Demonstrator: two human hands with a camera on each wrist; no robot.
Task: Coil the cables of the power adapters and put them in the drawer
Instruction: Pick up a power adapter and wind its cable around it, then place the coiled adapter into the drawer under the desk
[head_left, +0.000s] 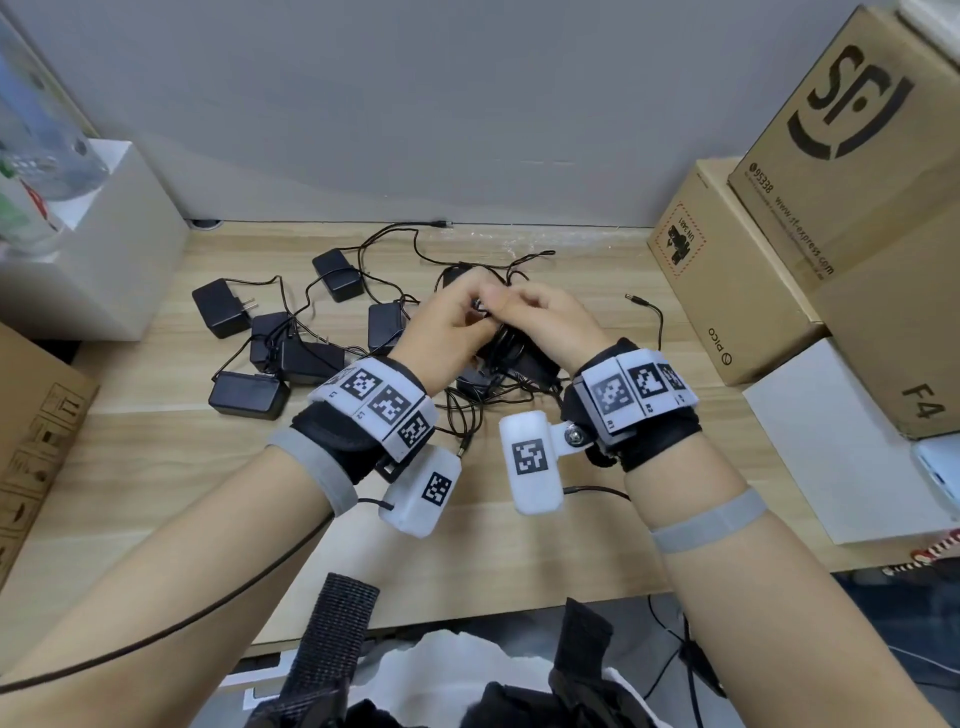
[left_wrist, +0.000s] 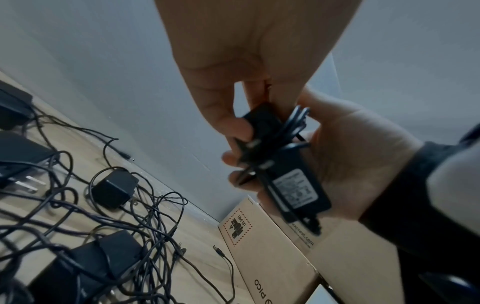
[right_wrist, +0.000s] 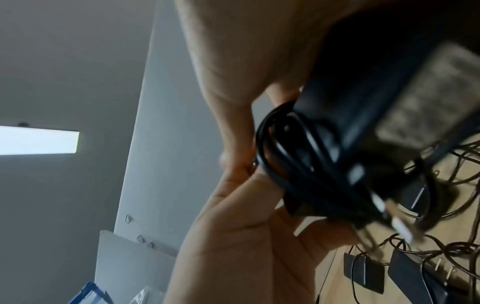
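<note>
Fingers (left_wrist: 233, 123) of the left hand (head_left: 447, 322) curl round the cable (left_wrist: 293, 127) wound on a black adapter (left_wrist: 293, 185), pinching its turns so the coil cannot spring loose, while the right hand (head_left: 550, 322) cradles the adapter body with curled fingers, raised above the desk (head_left: 519, 545). The step looks like finishing or tucking the last loop. Below lie other adapters (head_left: 249, 397) in tangled leads on the pale wooden desktop. Cardboard boxes (head_left: 737, 270) stand to the right against a grey wall. No drawer is in view.
</note>
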